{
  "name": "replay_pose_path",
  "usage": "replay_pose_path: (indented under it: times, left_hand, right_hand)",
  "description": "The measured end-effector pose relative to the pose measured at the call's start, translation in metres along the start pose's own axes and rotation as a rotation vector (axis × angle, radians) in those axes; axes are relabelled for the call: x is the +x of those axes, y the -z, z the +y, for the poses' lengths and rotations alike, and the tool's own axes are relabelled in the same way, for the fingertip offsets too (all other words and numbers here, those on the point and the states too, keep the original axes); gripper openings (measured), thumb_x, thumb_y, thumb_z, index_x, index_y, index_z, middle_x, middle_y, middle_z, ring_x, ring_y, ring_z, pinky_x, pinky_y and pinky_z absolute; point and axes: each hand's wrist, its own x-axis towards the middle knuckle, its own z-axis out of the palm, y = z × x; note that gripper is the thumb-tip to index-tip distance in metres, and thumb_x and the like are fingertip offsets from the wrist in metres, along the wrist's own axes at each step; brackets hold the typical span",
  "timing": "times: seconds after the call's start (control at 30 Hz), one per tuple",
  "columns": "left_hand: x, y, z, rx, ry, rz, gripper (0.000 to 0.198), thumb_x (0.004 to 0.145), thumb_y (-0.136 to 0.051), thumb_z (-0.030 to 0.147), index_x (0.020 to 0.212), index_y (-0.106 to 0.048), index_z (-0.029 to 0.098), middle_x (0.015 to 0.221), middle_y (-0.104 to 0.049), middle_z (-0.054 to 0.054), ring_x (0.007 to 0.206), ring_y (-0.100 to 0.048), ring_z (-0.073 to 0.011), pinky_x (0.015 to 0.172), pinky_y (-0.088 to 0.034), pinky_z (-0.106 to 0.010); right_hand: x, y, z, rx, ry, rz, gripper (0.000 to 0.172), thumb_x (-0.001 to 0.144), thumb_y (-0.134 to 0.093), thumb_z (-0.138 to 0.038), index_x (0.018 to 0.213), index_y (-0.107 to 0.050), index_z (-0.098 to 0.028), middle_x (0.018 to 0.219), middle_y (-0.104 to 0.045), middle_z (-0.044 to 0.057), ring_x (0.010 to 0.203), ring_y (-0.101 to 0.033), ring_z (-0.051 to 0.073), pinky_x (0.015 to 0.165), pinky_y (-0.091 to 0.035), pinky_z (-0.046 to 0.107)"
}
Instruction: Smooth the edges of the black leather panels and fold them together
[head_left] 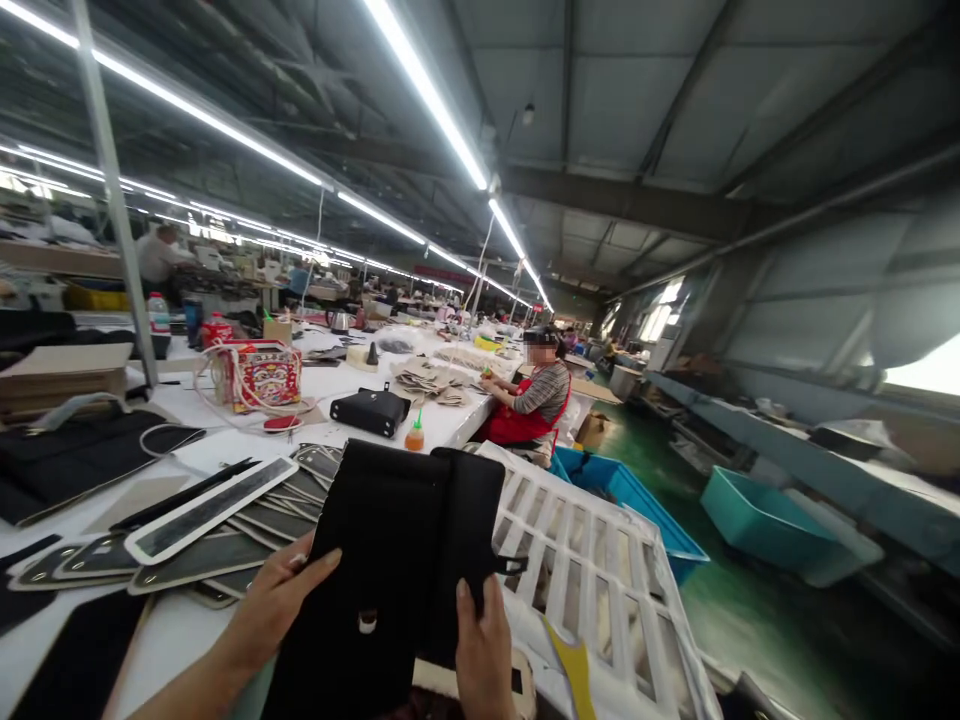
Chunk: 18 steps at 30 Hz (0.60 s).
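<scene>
A black bag piece (390,540) with a flap and a small metal clasp is held up in front of me. My left hand (274,605) grips its left edge, the thumb lying across the front. My right hand (484,640) holds the flap side on the right, fingers on its lower part. A short black tab with a slot sticks out at the right edge. Beyond it on the white table, another black bag (370,410) lies beside a small glue bottle (415,432) with a green tip.
Grey strap-like pieces (217,540) with pale edges are piled on the left. A white slatted rack (592,560) stands at right, with a yellow strip (571,665) on it. Blue (637,500) and teal bins (765,520) stand on the floor. A co-worker in a red apron (517,420) sits ahead.
</scene>
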Motion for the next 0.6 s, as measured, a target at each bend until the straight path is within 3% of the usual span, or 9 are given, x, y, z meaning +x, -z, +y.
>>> replay_pose_path:
  times: [0.1,0.17,0.23,0.3,0.4,0.47,0.53,0.6]
  left_hand:
    - [0.013,-0.014,-0.024,-0.080,0.027,-0.051,0.043,0.068,-0.070,0.034,0.107,-0.060,0.019,0.095,-0.069,-0.004,0.084,-0.065,-0.0243,0.074,-0.052,-0.031]
    - [0.018,-0.019,-0.033,-0.135,0.041,-0.104,0.041,0.068,-0.070,0.032,0.106,-0.061,0.020,0.098,-0.068,-0.004,0.089,-0.063,-0.0243,0.078,-0.051,-0.032]
    - [0.022,-0.022,-0.036,-0.194,0.049,-0.135,0.041,0.068,-0.069,0.031,0.107,-0.060,0.019,0.100,-0.067,-0.005,0.092,-0.063,-0.0245,0.081,-0.050,-0.034]
    - [0.026,-0.025,-0.036,-0.240,0.055,-0.127,0.045,0.068,-0.069,0.030,0.110,-0.058,0.018,0.099,-0.067,-0.006,0.090,-0.063,-0.0251,0.080,-0.050,-0.036]
    - [0.030,-0.031,-0.034,-0.300,0.056,-0.129,0.048,0.066,-0.070,0.031,0.110,-0.057,0.018,0.092,-0.068,-0.007,0.083,-0.065,-0.0259,0.075,-0.051,-0.037]
    - [0.029,-0.036,-0.032,-0.314,0.052,-0.180,0.044,0.064,-0.071,0.031,0.105,-0.060,0.017,0.087,-0.069,-0.007,0.078,-0.065,-0.0250,0.073,-0.050,-0.036]
    - [0.026,-0.042,-0.029,-0.302,0.049,-0.264,0.040,0.064,-0.071,0.032,0.098,-0.063,0.015,0.083,-0.069,-0.007,0.074,-0.065,-0.0235,0.071,-0.050,-0.034]
    - [0.022,-0.048,-0.024,-0.269,0.057,-0.344,0.038,0.063,-0.071,0.034,0.095,-0.064,0.014,0.081,-0.068,-0.008,0.072,-0.065,-0.0228,0.070,-0.049,-0.033]
  right_hand:
    - [-0.001,0.027,0.008,-0.105,0.072,0.010,0.026,0.082,-0.047,-0.044,0.082,-0.063,-0.023,0.094,-0.060,0.009,0.094,-0.054,0.025,0.085,-0.044,0.039]
    - [-0.001,0.041,0.011,-0.035,0.061,-0.013,0.028,0.082,-0.045,-0.045,0.078,-0.064,-0.025,0.087,-0.062,0.007,0.089,-0.057,0.024,0.079,-0.047,0.036]
    - [0.002,0.049,0.013,0.069,-0.007,0.001,0.032,0.084,-0.041,-0.047,0.087,-0.064,-0.025,0.085,-0.063,0.006,0.090,-0.058,0.024,0.074,-0.050,0.034]
    - [0.008,0.055,0.016,0.052,-0.014,0.070,0.039,0.083,-0.041,-0.048,0.106,-0.058,-0.021,0.097,-0.062,0.008,0.100,-0.056,0.026,0.078,-0.049,0.036]
    - [0.018,0.057,0.021,-0.210,0.155,0.277,0.056,0.076,-0.053,-0.048,0.119,-0.048,-0.013,0.121,-0.050,0.017,0.116,-0.043,0.032,0.094,-0.038,0.047]
    - [0.022,0.052,0.024,-0.282,0.235,0.331,0.052,0.076,-0.053,-0.045,0.116,-0.051,-0.013,0.121,-0.050,0.017,0.117,-0.042,0.032,0.098,-0.033,0.050]
    - [0.024,0.043,0.026,-0.163,0.177,0.176,0.042,0.078,-0.050,-0.043,0.110,-0.056,-0.016,0.110,-0.058,0.014,0.106,-0.052,0.029,0.094,-0.039,0.047]
    - [0.027,0.033,0.026,0.059,0.016,-0.091,0.037,0.077,-0.050,-0.043,0.103,-0.059,-0.019,0.100,-0.064,0.011,0.094,-0.059,0.026,0.084,-0.047,0.042]
